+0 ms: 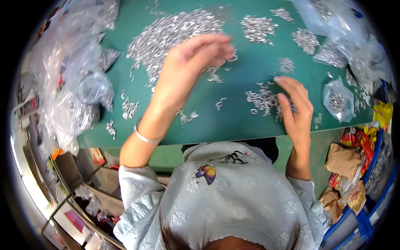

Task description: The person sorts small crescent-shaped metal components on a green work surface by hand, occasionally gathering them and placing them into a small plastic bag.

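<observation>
My left hand [196, 52], a bangle on its wrist, hovers over the near right side of a large heap of small silvery crescent-shaped metal pieces [166, 35]. Its fingers point right and are smeared by motion, so whether they hold a piece cannot be made out. My right hand [296, 106] is at a smaller pile of the same crescent pieces [260, 98], with thumb and forefinger apart. Part of that pile lies hidden under this hand. Between the hands, a few loose crescent pieces [221, 103] are scattered on the green tabletop [233, 125].
More small piles [258, 29] lie toward the far right. Clear plastic bags [83, 79] of metal pieces crowd the left edge, with others [354, 46] at the right. A small open bag [338, 101] holds pieces. Shelves [100, 191] stand below left; packages [343, 160] lie below right.
</observation>
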`<state>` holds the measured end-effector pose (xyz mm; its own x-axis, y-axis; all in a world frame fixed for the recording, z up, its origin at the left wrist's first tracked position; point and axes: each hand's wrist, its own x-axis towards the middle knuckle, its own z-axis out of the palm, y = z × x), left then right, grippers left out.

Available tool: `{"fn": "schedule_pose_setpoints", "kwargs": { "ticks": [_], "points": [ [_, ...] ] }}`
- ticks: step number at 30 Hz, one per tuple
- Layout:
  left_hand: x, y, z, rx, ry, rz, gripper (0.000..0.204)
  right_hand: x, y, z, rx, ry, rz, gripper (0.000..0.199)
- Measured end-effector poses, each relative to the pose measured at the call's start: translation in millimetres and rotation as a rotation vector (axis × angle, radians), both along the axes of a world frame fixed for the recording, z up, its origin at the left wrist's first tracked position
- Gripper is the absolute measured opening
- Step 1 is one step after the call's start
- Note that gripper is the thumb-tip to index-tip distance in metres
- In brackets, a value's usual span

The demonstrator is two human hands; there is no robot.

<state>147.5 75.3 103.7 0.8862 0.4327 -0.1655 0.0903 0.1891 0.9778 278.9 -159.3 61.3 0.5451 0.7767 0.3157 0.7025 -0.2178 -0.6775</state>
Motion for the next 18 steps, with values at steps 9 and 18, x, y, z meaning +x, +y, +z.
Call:
{"fn": "schedule_pose_setpoints", "kwargs": {
  "ticks": [9,18],
  "points": [
    [-138.3,-53.7,-62.1,0.97,0.327,0.182,0.032,-92.2,72.6,-17.9,-0.203,-0.126,0.501,0.045],
    [-156.6,-56.0,-73.3,0.935,0.265,0.204,0.046,-112.4,63.5,-18.9,-0.347,-0.162,0.624,0.047]
  ]
}}
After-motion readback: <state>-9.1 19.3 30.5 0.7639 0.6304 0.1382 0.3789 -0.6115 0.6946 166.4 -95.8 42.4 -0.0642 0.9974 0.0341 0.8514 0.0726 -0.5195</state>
